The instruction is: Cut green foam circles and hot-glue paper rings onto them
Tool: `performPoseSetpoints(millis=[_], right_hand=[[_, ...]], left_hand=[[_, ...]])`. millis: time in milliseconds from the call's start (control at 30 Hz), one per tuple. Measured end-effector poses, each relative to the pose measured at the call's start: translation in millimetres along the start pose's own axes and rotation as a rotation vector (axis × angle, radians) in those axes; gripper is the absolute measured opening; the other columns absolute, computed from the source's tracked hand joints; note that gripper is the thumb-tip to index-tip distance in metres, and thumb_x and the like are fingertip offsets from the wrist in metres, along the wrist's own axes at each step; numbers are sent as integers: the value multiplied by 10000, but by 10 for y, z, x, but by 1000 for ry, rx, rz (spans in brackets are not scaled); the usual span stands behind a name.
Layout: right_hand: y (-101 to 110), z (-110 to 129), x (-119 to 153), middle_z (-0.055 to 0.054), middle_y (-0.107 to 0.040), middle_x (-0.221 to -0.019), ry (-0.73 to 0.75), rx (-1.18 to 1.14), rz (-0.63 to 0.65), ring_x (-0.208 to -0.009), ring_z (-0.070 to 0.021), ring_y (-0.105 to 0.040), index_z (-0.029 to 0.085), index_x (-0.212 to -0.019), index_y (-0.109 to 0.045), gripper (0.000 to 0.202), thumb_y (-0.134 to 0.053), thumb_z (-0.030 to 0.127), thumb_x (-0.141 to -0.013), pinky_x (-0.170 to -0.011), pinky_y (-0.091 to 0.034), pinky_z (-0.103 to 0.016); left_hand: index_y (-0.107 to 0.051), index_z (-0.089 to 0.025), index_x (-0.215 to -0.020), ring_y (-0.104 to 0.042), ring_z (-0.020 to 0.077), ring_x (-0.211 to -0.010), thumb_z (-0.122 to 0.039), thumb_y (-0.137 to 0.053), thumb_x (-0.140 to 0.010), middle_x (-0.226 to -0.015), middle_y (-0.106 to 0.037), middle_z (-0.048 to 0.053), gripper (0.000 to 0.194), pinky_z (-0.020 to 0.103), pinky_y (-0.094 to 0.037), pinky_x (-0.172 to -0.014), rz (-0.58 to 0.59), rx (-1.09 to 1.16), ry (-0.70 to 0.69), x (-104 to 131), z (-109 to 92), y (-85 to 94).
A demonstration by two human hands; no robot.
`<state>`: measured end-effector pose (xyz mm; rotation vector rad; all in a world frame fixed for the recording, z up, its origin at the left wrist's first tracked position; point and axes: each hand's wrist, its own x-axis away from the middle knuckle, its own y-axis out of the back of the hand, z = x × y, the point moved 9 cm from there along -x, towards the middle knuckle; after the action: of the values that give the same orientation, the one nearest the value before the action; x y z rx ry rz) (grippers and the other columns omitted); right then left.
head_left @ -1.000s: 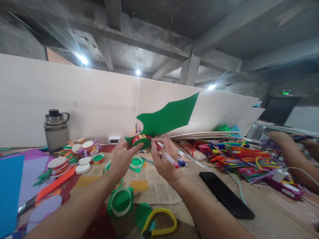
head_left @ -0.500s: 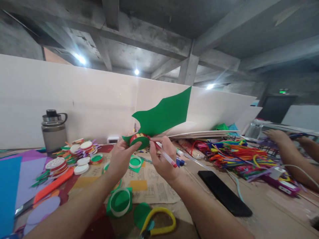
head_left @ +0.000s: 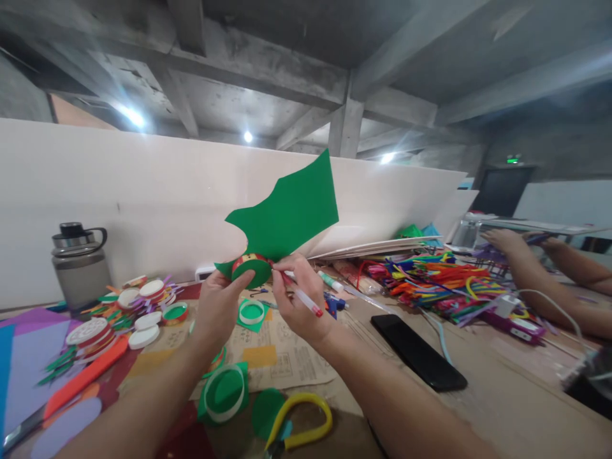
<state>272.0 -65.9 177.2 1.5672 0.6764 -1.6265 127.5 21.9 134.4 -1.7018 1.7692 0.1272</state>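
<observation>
My left hand [head_left: 220,303] is closed on a round green disc [head_left: 254,273] with a red and gold rim, the thumb pressed on its face. A large green sheet [head_left: 287,213] with a curved cut-out edge stands up behind the disc, pinched along with it. In my right hand [head_left: 306,299] is a clear pen [head_left: 303,298] with a red end, gripped as for writing. Its tip is at the disc's right edge, against the green sheet; the exact contact is too small to see. Below the hands lie white rings on green paper [head_left: 224,393] and yellow-handled pliers or cutters [head_left: 306,440].
A black phone [head_left: 417,352] lies right of my forearm, near a heap of colourful pipe cleaners [head_left: 430,284]. At left stand a water bottle [head_left: 79,264] and stacked decorated discs [head_left: 90,338], beside an orange-handled cutter [head_left: 86,376]. A co-worker's hands [head_left: 509,245] are at far right.
The view has turned slightly right, so everything sits further left in the picture. The green sheet tilts up a little more. Both hands keep their hold on disc and pen.
</observation>
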Motion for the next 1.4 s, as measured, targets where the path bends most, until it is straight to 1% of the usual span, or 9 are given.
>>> performPoseSetpoints(millis=[133,200,400,600,900,1133,1300,1400], right_hand=[[13,10,-12,-48,-564,-876,21,-16,-14,-858,-178,-572,214,-933,-497,130,-511,119,-844,-776,-514,-347],[19,17,-18,-45,-563,-865,32,-18,-24,-851,-174,-571,212,-930,-501,130,-518,119,-840,-768,-512,-336],[11,11,-24,-40,-564,-845,36,2,-21,-834,-177,-580,215,-919,-505,112,-507,134,-842,-747,-508,-331],[31,26,-40,-43,-557,-834,33,-8,-15,-825,-178,-569,212,-905,-494,82,-493,145,-860,-745,-510,-341],[2,0,-25,-48,-551,-850,29,-12,19,-838,-171,-557,204,-916,-497,78,-499,146,-865,-739,-506,-331],[-23,6,-8,-54,-562,-875,32,-20,27,-876,-175,-567,204,-923,-494,93,-500,135,-860,-773,-503,-336],[-25,15,-4,-58,-559,-862,34,-37,31,-872,-185,-571,203,-922,-495,94,-506,136,-857,-771,-497,-342],[-17,40,-14,-66,-561,-850,48,-43,28,-859,-193,-572,198,-909,-492,89,-505,130,-854,-770,-496,-345]], left_hand=[[-730,-172,-867,-668,219,-921,-246,-775,-650,-889,-742,54,233,350,-472,-919,74,95,18,-2,9,-91],[-724,-175,-885,-668,208,-938,-223,-767,-662,-917,-742,52,232,349,-465,-939,91,150,13,-2,-9,-123],[-711,-173,-899,-671,205,-943,-219,-787,-638,-943,-741,62,276,349,-481,-925,50,184,20,-30,5,-102],[-710,-188,-967,-685,213,-915,-250,-798,-644,-931,-744,68,340,352,-507,-894,56,198,23,-29,14,-111],[-717,-185,-942,-690,173,-887,-244,-801,-652,-931,-748,63,307,273,-517,-870,47,229,35,-38,20,-109],[-712,-187,-950,-695,191,-874,-251,-801,-651,-930,-748,63,319,304,-538,-848,25,234,49,-41,17,-97],[-702,-184,-955,-699,180,-858,-215,-799,-650,-943,-747,61,322,282,-552,-810,11,272,57,-47,18,-93],[-698,-177,-949,-698,184,-868,-199,-799,-650,-946,-746,66,316,295,-551,-825,6,302,59,-49,12,-96]])
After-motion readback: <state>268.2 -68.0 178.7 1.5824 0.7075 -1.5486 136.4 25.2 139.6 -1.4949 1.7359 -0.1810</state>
